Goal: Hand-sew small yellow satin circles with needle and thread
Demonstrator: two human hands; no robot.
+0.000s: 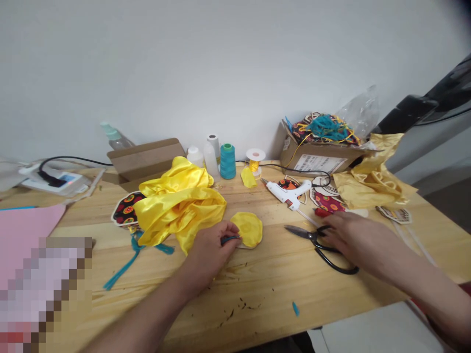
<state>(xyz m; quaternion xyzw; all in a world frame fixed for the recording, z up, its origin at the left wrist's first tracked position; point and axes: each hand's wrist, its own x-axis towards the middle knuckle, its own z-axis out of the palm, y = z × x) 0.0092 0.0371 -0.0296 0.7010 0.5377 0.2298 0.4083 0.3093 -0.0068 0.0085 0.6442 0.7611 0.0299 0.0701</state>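
Note:
My left hand [213, 252] is closed, its fingers pinched at the lower left edge of a round yellow fabric piece [248, 226]. A small dark blue strip [228, 239] shows between the fingertips. My right hand [362, 240] reaches over the black-handled scissors [312, 237], which lie with blades spread apart and pointing left. Its fingertips are by the upper handle and a red object [323, 212]; its grip is partly hidden. Bunched yellow satin [180, 206] lies behind my left hand, partly over a dark patterned piece [128, 210] with teal tassels [127, 267].
A white glue gun [289, 192] lies beyond the scissors. At the back stand a teal thread cone [227, 163], a yellow thread spool [254, 162], white bottles [210, 159] and a filled cardboard box [320, 159]. Gold fabric [371, 184] lies right; a power strip [59, 181] sits left.

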